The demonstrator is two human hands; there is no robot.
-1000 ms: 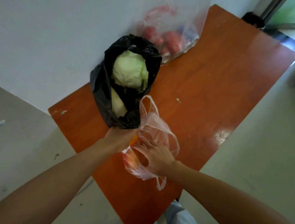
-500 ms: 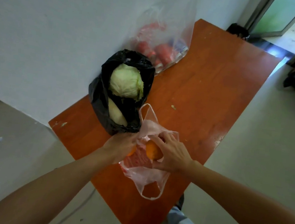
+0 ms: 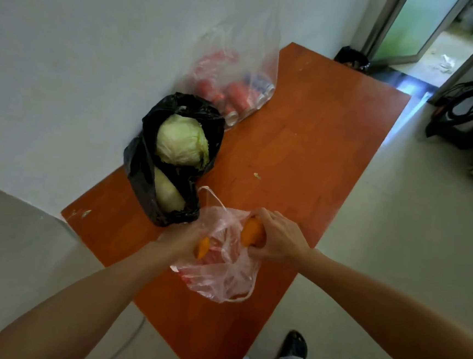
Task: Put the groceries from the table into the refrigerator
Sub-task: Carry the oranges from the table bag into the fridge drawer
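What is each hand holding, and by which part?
The left hand grips the left orange round its outer left side. The right hand grips the right orange over its top and right side. Both are at the mouth of the pink bag.

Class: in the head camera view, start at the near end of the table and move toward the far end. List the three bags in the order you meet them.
pink bag → black bag holding a cabbage → clear bag of red cans
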